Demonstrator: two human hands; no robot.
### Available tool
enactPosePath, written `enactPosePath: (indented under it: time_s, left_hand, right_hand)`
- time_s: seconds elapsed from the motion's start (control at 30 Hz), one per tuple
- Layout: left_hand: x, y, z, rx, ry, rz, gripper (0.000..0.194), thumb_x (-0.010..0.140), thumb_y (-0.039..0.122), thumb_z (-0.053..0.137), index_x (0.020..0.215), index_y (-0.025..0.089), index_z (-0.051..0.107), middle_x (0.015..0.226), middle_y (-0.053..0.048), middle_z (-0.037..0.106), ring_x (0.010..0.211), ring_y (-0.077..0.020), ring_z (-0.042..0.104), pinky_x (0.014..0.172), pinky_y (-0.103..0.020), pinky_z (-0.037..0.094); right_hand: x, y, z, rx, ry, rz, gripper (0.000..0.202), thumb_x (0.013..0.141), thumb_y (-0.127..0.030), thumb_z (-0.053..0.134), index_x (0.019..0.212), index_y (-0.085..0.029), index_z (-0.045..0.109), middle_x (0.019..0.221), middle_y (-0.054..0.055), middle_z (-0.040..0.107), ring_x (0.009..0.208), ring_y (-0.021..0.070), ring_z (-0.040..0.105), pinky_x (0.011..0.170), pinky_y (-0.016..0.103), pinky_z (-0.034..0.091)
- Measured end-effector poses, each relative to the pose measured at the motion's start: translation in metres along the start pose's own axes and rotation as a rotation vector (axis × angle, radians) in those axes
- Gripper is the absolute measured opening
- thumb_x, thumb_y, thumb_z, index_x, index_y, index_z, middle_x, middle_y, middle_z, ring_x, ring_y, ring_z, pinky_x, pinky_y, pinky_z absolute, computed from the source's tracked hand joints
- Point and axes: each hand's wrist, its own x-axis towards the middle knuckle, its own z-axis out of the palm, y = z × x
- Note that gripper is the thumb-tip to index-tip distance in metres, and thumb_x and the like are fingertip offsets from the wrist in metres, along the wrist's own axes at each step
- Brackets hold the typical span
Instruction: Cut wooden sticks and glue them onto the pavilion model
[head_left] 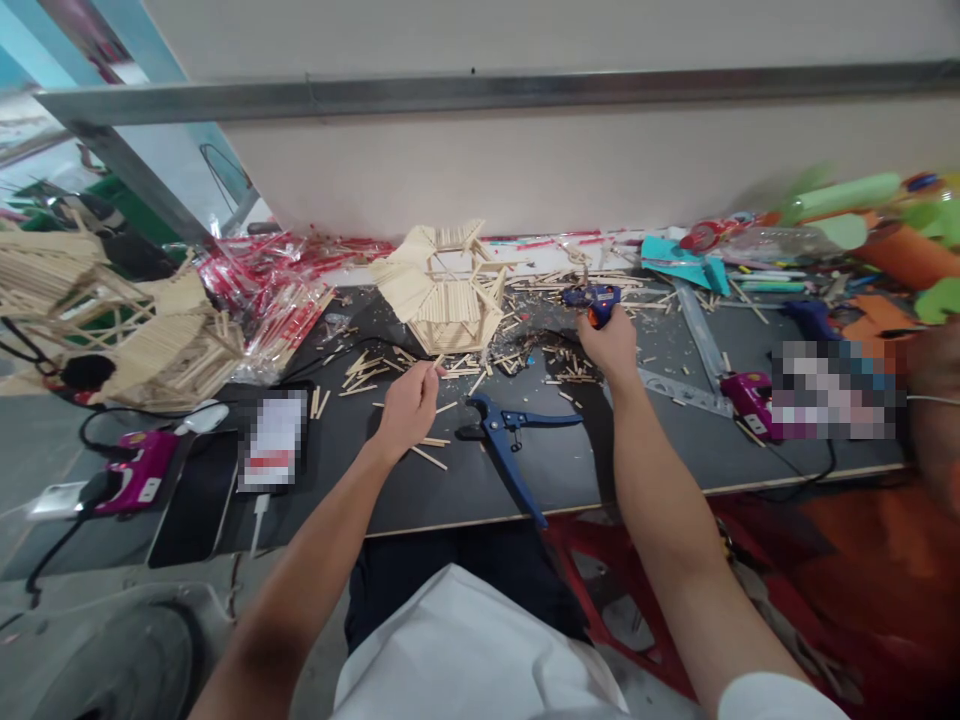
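Gluing seems in hand: the right hand (pixel 611 345) grips the glue gun (pixel 589 295); the left (pixel 407 408) pinches shut — on a small stick (pixel 439 364), apparently. The stick model (pixel 455 302) sits just beyond — joining calls for a steady, well-aimed nozzle.

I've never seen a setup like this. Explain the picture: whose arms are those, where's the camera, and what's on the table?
No machine here: one person works bare-handed, seen from a camera worn on that person's head, looking forward and down. The right hand holds what looks like a blue, pistol-shaped glue gun. The left hand is curled just in front of a pale, angular wooden-stick model; whether it pinches anything is unclear. On the dark grey tabletop also lie loose wooden sticks and a blue, long-handled cutter.
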Motion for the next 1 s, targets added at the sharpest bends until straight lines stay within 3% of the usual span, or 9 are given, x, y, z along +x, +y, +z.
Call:
enactPosePath:
  time_s: [0.23,0.37,0.7,1.0]
  left_hand:
    - [0.000,-0.005,0.001,0.016,-0.072,0.095,0.045,0.106,0.040,0.029,0.128,0.017,0.061,0.124,-0.012,0.071,0.110,-0.0235,0.067,0.092,-0.032,0.048]
    - [0.000,-0.006,0.000,0.007,-0.092,0.101,0.048,0.107,0.042,0.029,0.134,0.018,0.060,0.130,-0.011,0.069,0.118,-0.0233,0.065,0.096,-0.030,0.048]
    - [0.000,-0.003,0.000,0.130,-0.152,0.041,0.040,0.106,0.039,0.029,0.115,0.018,0.061,0.093,-0.009,0.073,0.080,-0.0215,0.069,0.075,-0.031,0.047]
    - [0.000,-0.009,0.003,0.178,-0.156,0.026,0.038,0.106,0.043,0.029,0.104,0.020,0.059,0.085,-0.008,0.071,0.077,-0.0235,0.067,0.069,-0.031,0.042]
  right_hand:
    - [-0.001,-0.004,0.002,0.027,0.117,-0.091,0.022,0.080,-0.040,0.056,0.092,-0.022,0.053,0.087,0.013,0.066,0.084,0.0303,0.062,0.085,0.047,0.049]
    - [-0.005,-0.008,0.002,0.038,0.162,-0.172,0.025,0.083,-0.042,0.051,0.097,-0.021,0.054,0.090,0.014,0.066,0.085,0.0303,0.062,0.085,0.045,0.049]
    - [-0.008,-0.010,0.002,0.030,0.161,-0.313,0.027,0.086,-0.038,0.048,0.105,-0.020,0.054,0.097,0.015,0.065,0.093,0.0303,0.062,0.088,0.045,0.049]
    - [-0.010,-0.010,0.002,0.033,0.178,-0.355,0.031,0.087,-0.035,0.047,0.112,-0.019,0.054,0.104,0.016,0.065,0.100,0.0314,0.062,0.091,0.048,0.049]
